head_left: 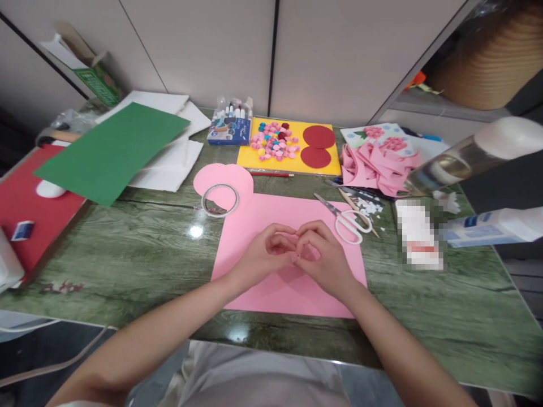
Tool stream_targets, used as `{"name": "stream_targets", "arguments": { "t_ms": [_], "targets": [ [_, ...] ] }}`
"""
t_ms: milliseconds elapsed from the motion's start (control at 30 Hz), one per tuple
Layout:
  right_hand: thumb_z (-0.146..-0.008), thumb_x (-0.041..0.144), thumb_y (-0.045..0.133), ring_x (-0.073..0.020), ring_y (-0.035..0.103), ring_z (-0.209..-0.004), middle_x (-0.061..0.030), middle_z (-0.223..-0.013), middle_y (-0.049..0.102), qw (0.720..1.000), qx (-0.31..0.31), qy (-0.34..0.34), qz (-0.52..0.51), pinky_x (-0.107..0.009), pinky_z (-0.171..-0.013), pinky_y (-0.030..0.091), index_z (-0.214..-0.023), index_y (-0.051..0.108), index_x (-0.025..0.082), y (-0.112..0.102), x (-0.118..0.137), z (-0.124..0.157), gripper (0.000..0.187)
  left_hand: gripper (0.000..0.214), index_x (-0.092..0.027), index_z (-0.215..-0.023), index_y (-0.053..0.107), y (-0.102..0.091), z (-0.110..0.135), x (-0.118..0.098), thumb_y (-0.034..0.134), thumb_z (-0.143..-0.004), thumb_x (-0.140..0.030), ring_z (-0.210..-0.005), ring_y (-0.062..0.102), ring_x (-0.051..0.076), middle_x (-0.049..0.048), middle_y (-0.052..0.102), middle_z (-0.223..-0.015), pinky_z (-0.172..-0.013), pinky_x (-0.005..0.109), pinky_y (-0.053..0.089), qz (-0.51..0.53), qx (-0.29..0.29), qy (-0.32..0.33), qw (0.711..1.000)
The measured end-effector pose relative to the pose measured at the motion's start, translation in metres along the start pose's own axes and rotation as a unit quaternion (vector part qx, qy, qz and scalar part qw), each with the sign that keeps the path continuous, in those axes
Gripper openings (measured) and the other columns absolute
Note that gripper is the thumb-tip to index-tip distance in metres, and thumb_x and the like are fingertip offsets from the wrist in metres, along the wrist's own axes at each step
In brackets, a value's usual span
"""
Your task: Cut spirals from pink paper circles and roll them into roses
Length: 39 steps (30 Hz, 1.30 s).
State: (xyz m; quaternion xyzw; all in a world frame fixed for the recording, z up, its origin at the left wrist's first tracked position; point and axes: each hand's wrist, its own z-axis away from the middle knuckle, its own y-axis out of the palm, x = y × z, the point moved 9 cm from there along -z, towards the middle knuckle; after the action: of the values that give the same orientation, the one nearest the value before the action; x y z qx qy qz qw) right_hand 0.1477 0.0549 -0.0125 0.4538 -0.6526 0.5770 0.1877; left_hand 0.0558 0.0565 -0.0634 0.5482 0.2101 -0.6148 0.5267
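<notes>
Pale panels rise behind a green table, where a pink sheet lies before the seated person. Over it, left hand and right hand meet at their fingertips, fingers curled round a hollow; from where I stand I can't tell whether they pinch anything. White-handled scissors lie across the sheet's far right corner, near the right hand. Near its far left corner, a ring partly overlaps pink discs. Farther back, a yellow sheet bears small coloured pieces and two red discs.
</notes>
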Motion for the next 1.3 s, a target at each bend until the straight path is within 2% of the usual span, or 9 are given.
{"name": "stream_targets", "arguments": {
  "t_ms": [200, 300, 400, 500, 633, 833, 1000, 1300],
  "targets": [
    [-0.074, 0.019, 0.061, -0.0179, 0.054, -0.088, -0.0036, -0.091, 0.053, 1.0, -0.006, -0.014, 0.024, -0.034, -0.078, 0.046, -0.08, 0.061, 0.023, -0.006, 0.005, -0.001, 0.008, 0.041, -0.022, -0.104, 0.047, -0.01, 0.0, 0.004, 0.064, -0.066, -0.022, -0.064, 0.053, 0.009, -0.0009, 0.058, -0.077, -0.056, 0.021, 0.042, 0.03, -0.025, -0.033, 0.999],
    [-0.078, 0.016, 0.057, -0.0173, 0.053, -0.09, -0.0043, -0.093, 0.052, 0.999, 0.008, -0.028, 0.025, -0.033, -0.078, 0.047, -0.092, 0.063, 0.026, -0.004, 0.006, 0.0, 0.018, 0.039, -0.022, -0.103, 0.047, -0.011, -0.001, 0.004, 0.062, -0.067, -0.019, -0.064, 0.052, 0.009, -0.0011, 0.058, -0.076, -0.057, 0.022, 0.042, 0.034, -0.027, -0.034, 0.998],
    [-0.083, 0.013, 0.048, -0.0162, 0.053, -0.094, -0.0054, -0.1, 0.051, 0.997, 0.047, -0.052, 0.008, -0.032, -0.079, 0.047, -0.107, 0.059, 0.028, 0.005, 0.008, 0.001, 0.03, 0.038, -0.022, -0.102, 0.047, -0.01, -0.001, 0.003, 0.061, -0.067, -0.017, -0.065, 0.053, 0.009, -0.0014, 0.058, -0.075, -0.058, 0.022, 0.043, 0.025, -0.025, -0.036, 0.999],
    [-0.086, 0.012, 0.044, -0.0159, 0.052, -0.097, -0.0057, -0.104, 0.051, 0.996, 0.058, -0.067, -0.001, -0.033, -0.081, 0.047, -0.112, 0.056, 0.029, 0.01, 0.009, 0.002, 0.034, 0.037, -0.022, -0.102, 0.047, -0.011, -0.001, 0.002, 0.06, -0.067, -0.019, -0.067, 0.054, 0.01, -0.0012, 0.058, -0.075, -0.057, 0.022, 0.042, 0.012, -0.03, -0.033, 0.999],
    [-0.083, 0.012, 0.049, -0.0171, 0.053, -0.094, -0.0051, -0.099, 0.052, 0.998, 0.013, -0.052, 0.02, -0.034, -0.079, 0.048, -0.106, 0.06, 0.03, 0.003, 0.005, 0.003, 0.031, 0.038, -0.022, -0.102, 0.047, -0.01, 0.0, 0.001, 0.062, -0.067, -0.022, -0.069, 0.054, 0.01, 0.0, 0.059, -0.079, -0.057, 0.021, 0.041, 0.011, -0.033, -0.029, 0.999],
    [-0.075, 0.016, 0.06, -0.0176, 0.054, -0.088, -0.0036, -0.092, 0.053, 0.999, -0.037, -0.025, 0.022, -0.034, -0.077, 0.048, -0.084, 0.064, 0.025, -0.008, 0.0, 0.003, 0.013, 0.041, -0.02, -0.099, 0.048, -0.006, 0.001, -0.002, 0.067, -0.063, -0.02, -0.068, 0.054, 0.009, -0.0008, 0.06, -0.077, -0.058, 0.021, 0.04, 0.03, -0.028, -0.028, 0.999],
    [-0.07, 0.015, 0.064, -0.0176, 0.054, -0.086, -0.0023, -0.088, 0.053, 0.999, -0.039, -0.008, 0.01, -0.034, -0.076, 0.046, -0.069, 0.059, 0.022, -0.008, -0.001, 0.001, 0.009, 0.038, -0.017, -0.096, 0.05, -0.002, 0.001, -0.004, 0.069, -0.062, -0.02, -0.074, 0.057, 0.011, 0.0004, 0.061, -0.076, -0.067, 0.024, 0.041, 0.036, -0.013, -0.003, 0.999],
    [-0.069, 0.014, 0.064, -0.0169, 0.053, -0.084, -0.0023, -0.089, 0.05, 1.0, -0.011, -0.005, -0.002, -0.033, -0.076, 0.045, -0.066, 0.054, 0.021, -0.002, 0.0, 0.002, 0.013, 0.037, -0.018, -0.097, 0.051, 0.002, 0.0, 0.0, 0.068, -0.064, -0.024, -0.079, 0.057, 0.013, 0.0019, 0.062, -0.079, -0.073, 0.026, 0.041, 0.022, 0.014, 0.018, 1.0]
  ]
}}
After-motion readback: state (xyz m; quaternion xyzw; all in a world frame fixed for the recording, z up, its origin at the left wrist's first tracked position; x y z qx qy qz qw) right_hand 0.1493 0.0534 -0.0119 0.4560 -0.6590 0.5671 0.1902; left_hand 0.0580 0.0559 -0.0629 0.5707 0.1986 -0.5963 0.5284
